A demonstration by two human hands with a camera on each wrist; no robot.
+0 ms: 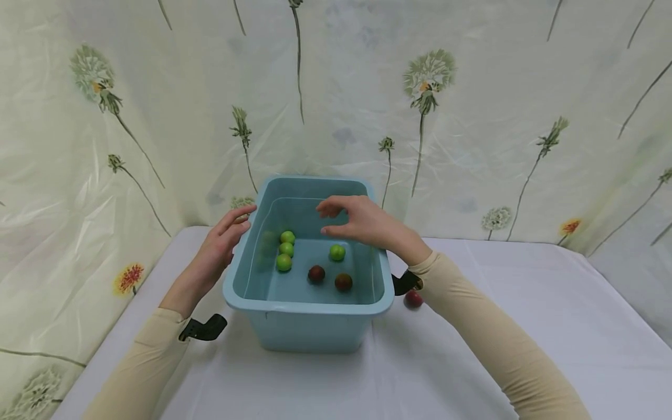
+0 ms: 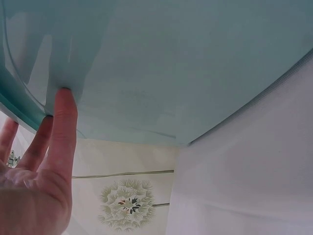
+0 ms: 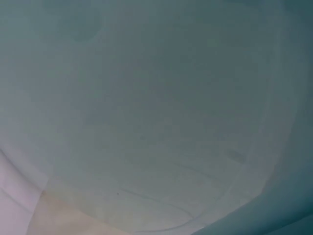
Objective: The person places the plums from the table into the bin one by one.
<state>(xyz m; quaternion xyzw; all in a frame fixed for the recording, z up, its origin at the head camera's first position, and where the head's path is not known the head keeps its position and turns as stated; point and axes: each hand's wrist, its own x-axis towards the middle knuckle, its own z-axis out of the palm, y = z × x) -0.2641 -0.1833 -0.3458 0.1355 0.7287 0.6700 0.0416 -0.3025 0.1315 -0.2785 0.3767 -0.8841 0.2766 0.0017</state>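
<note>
A blue plastic tub point(image 1: 308, 309) stands on the white-covered table. Inside it lie several small green fruits point(image 1: 284, 262) and two dark red ones, of which one red fruit point(image 1: 316, 274) is near the middle. My left hand point(image 1: 212, 251) is at the tub's left rim; in the left wrist view its extended fingertips point(image 2: 64, 95) touch the outer wall. Over the right half of the tub, my right hand point(image 1: 362, 220) hovers with thumb and fingers apart and nothing between them. The tub wall fills most of the right wrist view, hiding that hand there.
One more red fruit point(image 1: 413, 299) lies on the table right of the tub, partly behind the right wrist strap. A hanging sheet point(image 1: 336, 87) with dandelion prints rises behind the table point(image 1: 525, 326). Both wrists carry black straps.
</note>
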